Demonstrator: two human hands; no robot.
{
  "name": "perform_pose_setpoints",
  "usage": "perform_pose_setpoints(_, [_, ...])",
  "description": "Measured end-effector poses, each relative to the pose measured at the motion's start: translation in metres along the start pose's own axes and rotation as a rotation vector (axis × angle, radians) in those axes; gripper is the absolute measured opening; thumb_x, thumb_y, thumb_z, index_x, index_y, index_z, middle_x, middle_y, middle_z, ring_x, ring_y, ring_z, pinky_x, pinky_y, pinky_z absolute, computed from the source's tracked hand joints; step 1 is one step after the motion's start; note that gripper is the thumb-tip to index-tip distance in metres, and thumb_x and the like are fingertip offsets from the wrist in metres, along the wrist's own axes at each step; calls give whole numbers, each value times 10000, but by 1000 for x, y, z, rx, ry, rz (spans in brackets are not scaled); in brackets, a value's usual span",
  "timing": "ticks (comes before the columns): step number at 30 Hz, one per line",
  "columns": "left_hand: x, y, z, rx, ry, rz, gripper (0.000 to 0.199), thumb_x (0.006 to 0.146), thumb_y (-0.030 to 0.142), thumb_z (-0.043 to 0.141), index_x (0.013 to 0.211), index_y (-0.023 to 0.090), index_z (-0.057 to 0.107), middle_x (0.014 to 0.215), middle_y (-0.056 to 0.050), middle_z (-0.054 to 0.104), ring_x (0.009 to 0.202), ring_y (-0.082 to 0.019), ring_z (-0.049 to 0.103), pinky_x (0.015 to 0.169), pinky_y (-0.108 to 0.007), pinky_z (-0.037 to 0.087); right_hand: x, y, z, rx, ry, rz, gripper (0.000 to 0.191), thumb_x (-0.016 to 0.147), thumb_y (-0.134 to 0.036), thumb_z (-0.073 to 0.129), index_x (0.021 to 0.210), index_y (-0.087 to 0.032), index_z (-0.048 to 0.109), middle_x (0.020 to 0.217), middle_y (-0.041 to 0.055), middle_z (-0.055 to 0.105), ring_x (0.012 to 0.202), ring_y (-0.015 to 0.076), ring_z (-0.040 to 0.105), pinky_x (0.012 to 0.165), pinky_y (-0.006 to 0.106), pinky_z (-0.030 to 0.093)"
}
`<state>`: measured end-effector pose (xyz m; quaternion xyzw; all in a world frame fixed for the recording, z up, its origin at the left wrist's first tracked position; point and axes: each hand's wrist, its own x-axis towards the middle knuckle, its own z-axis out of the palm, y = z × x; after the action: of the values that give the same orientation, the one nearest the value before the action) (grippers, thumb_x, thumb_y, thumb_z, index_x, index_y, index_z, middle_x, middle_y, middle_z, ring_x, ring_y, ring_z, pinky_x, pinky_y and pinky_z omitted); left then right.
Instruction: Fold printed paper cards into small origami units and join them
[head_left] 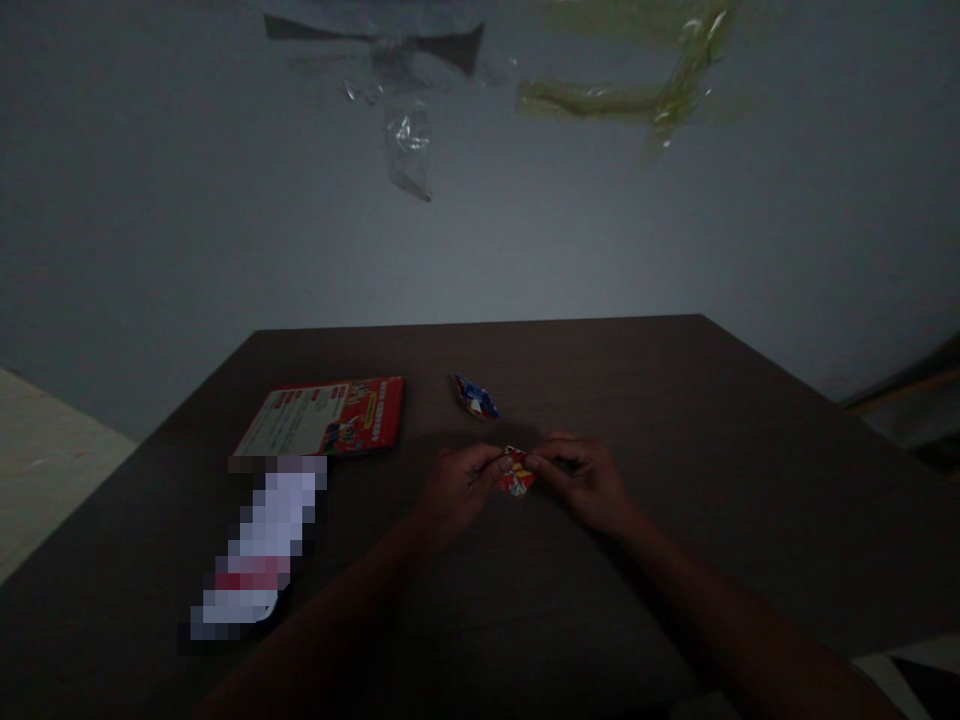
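Between my two hands is a small red and yellow packet [517, 475], held just above the table. My left hand [459, 488] pinches its left side with thumb and forefinger. On the other side, my right hand [589, 478] is closed on the packet's right edge, fingers curled. What lies inside the packet cannot be seen. Just beyond my hands a small blue packet [476, 397] lies on the table, apart from both.
The dark wooden table [600, 365] meets a grey wall [525, 240] bearing strips of tape. Left of my hands lies a flat red and white printed box [322, 418]. A blurred-out pale object [262, 545] lies nearer, beside my left forearm.
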<state>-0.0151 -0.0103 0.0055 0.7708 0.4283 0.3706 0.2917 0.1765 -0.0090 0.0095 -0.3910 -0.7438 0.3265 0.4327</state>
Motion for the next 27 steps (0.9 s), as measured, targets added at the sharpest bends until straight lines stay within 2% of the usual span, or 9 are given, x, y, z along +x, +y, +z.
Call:
perform_pose_setpoints(5, [-1,-1,3,-56,-23,-37,276,891,362,487,872,151,664,684,-1,658,588,-101,571,536,-195,391,-1,4,5,60,11,78,199,834,-348,590,830,-181,700,708,27,667,650,136,586,598,246,444])
perform_pose_setpoints(10, [-2,3,6,-179,-36,-172,370,912,421,414,756,146,608,605,4,624,541,-108,572,515,-202,407,-2,5,7,48,34,85,218,842,-352,577,783,-165,672,634,4,606,585,114,534,556,227,410])
perform_pose_setpoints(16, [-3,7,9,37,-59,-60,366,921,371,387,656,164,533,488,51,480,452,-81,449,478,-200,321,-2,5,9,35,-38,87,243,890,-357,499,824,-163,630,683,6,609,620,115,552,569,213,415])
perform_pose_setpoints(22, [-5,12,13,54,-9,-10,346,919,345,383,658,164,519,536,49,451,487,-77,435,488,-204,298,-2,-1,12,-22,51,38,258,891,-341,486,766,-162,623,634,1,590,561,105,518,523,203,385])
perform_pose_setpoints(27, [-3,10,12,-34,-44,-69,399,919,408,374,615,172,479,473,63,404,443,-75,405,458,-203,284,-5,-2,14,77,110,93,279,862,-385,521,725,-164,621,565,-10,538,504,101,471,466,201,363])
